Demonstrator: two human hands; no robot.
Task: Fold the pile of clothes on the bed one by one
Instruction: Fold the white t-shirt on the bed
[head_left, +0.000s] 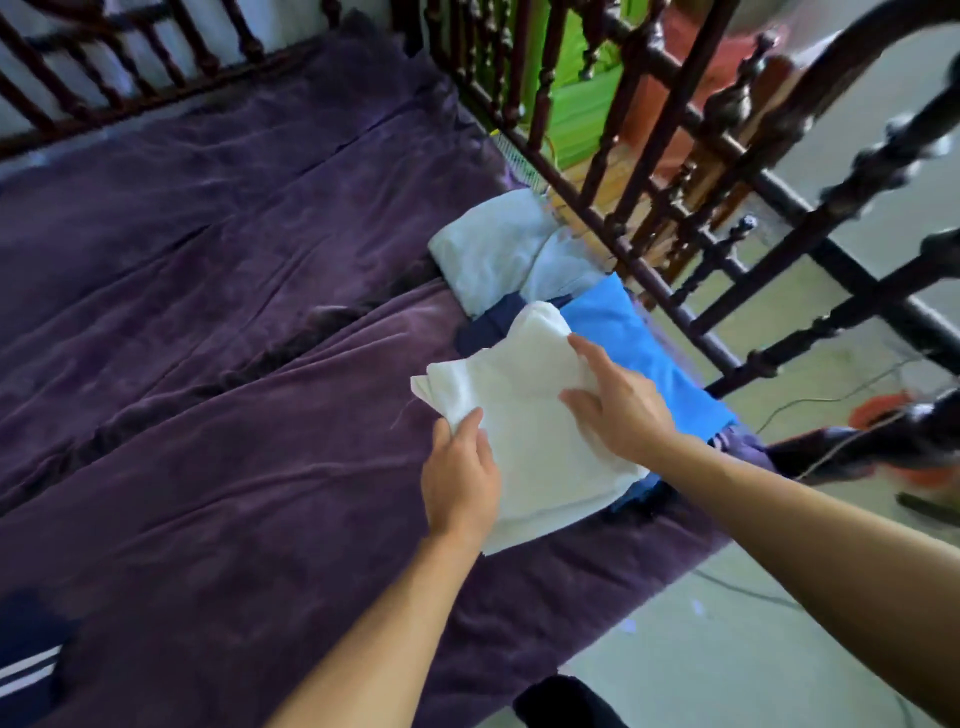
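The wide bed (234, 364) is covered in a wrinkled purple velvet blanket and fenced by a dark turned-wood railing (649, 208), with pale floor beyond its right edge. Close to that edge, just inside the rail, the folded pieces sit in a cluster: a pale grey folded garment (493, 244) farthest up, a bright blue folded garment (623, 332) beside the rail, and a dark navy garment (483, 332) showing between them.

The folded white cotton garment (524, 415) hangs over the blue and navy pieces, its near corner reaching toward the bed's edge. The left hand (460, 478) pinches its left border, thumb on top and fingers out of sight beneath. The right hand (623, 410) lies flat on it with fingers spread.

To my eye this piece is folded and is being laid on the stack. To do it well, I would lower it level, square its edges with the blue piece below, keep the flat palm smoothing outward, and let go of the pinch last so the layers do not slip. Another navy garment with white stripes (26, 660) lies at the near left corner, apparently yet to be folded.
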